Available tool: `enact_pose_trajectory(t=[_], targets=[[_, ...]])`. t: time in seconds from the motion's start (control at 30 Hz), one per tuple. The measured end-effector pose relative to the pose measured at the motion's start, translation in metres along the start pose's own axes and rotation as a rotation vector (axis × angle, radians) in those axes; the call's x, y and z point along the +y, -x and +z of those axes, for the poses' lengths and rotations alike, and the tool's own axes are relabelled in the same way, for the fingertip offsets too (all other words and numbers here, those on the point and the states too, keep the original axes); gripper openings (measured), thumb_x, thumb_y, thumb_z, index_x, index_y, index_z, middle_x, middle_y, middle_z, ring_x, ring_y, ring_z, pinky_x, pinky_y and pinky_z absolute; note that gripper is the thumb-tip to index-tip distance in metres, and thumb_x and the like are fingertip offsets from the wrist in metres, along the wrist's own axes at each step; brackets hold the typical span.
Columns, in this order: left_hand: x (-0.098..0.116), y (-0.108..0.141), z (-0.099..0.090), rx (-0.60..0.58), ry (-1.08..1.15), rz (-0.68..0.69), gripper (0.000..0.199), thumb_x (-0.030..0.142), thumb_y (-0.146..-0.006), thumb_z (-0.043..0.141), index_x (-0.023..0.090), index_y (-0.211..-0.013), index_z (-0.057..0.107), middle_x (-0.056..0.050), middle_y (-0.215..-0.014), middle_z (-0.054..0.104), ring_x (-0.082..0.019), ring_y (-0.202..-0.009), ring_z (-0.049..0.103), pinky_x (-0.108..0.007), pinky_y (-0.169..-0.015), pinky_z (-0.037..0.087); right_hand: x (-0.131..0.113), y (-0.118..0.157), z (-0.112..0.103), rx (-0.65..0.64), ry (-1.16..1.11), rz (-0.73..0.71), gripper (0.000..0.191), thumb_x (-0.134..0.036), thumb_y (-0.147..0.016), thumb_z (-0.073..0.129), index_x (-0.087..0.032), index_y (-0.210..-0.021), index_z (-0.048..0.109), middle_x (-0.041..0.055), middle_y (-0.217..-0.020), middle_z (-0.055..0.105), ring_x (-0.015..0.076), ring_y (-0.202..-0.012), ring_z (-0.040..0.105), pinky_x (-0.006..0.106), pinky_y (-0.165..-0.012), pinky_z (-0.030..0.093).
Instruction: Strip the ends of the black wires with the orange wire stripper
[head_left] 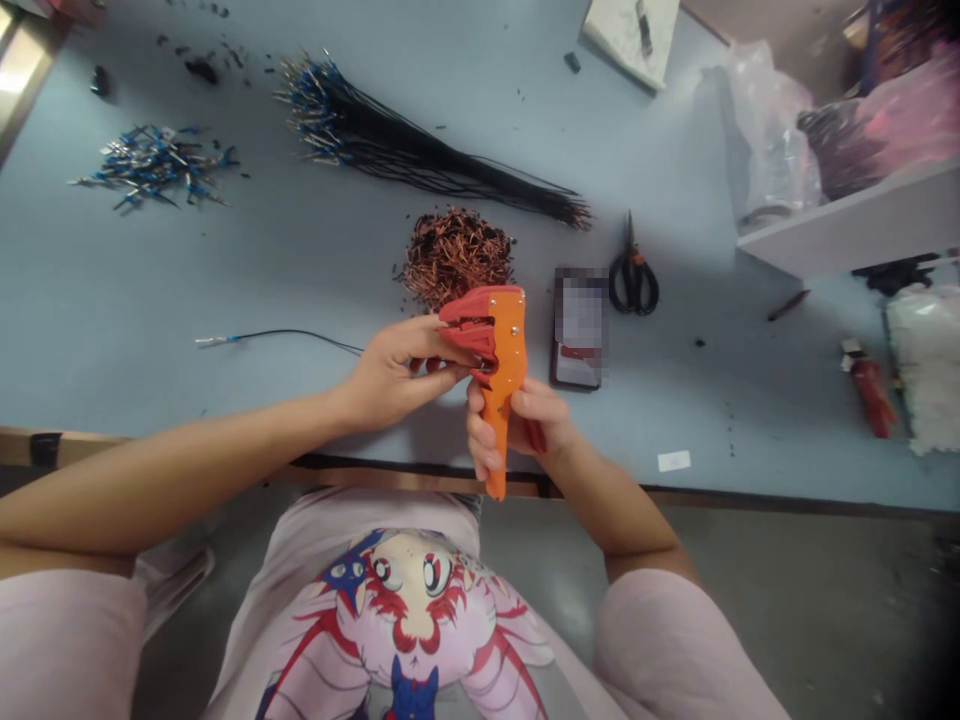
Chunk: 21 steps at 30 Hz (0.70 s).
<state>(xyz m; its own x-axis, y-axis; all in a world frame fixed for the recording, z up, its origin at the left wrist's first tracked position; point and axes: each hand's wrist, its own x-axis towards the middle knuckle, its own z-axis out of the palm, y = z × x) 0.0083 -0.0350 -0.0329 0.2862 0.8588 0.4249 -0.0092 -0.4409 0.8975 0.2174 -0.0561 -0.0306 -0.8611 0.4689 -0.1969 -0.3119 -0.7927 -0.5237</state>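
Note:
My right hand (pixel 544 415) is wrapped round the handles of an orange and red hand tool (pixel 506 360), held upright over the table's front edge. At the tool's red jaws, my left hand (pixel 401 370) has its thumb and fingers pinched round a thin black wire (pixel 300 332). That wire trails to the left and ends in a blue and silver connector (pixel 217 341) on the table. The wire's other end is hidden between my fingers and the jaws. Just behind the tool lies a heap of copper-coloured and black scraps (pixel 457 255).
A long bundle of black wires (pixel 442 165) lies across the back. Blue-tipped connectors (pixel 157 165) are piled at the left. Right of the tool are a phone (pixel 579 330) and black scissors (pixel 634 275). A white shelf (pixel 847 220) with plastic bags juts in at the right.

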Motion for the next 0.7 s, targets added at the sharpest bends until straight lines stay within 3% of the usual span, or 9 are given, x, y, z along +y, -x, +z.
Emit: enact_pose_trajectory(t=[0.37, 0.7], targets=[[-0.001, -0.001, 0.0, -0.01, 0.004, 0.05, 0.012, 0.011, -0.086, 0.068, 0.02, -0.089, 0.077, -0.004, -0.09, 0.075, -0.009, -0.065, 0.059, -0.019, -0.056, 0.046, -0.001, 0.002, 0.006, 0.004, -0.007, -0.011, 0.039, -0.054, -0.093, 0.064, -0.016, -0.098, 0.055, -0.0017, -0.07, 0.065, 0.0111, -0.046, 0.056, 0.03, -0.047, 0.058], [-0.001, -0.001, 0.0, -0.003, -0.012, -0.078, 0.01, 0.021, -0.088, 0.068, 0.021, -0.093, 0.077, -0.003, -0.086, 0.073, -0.011, -0.063, 0.057, -0.023, -0.055, 0.044, -0.005, 0.0, 0.011, 0.069, -0.013, -0.004, 0.039, -0.055, -0.094, 0.063, -0.017, -0.091, 0.055, -0.0073, -0.057, 0.056, 0.0054, -0.036, 0.04, 0.019, -0.035, 0.047]])
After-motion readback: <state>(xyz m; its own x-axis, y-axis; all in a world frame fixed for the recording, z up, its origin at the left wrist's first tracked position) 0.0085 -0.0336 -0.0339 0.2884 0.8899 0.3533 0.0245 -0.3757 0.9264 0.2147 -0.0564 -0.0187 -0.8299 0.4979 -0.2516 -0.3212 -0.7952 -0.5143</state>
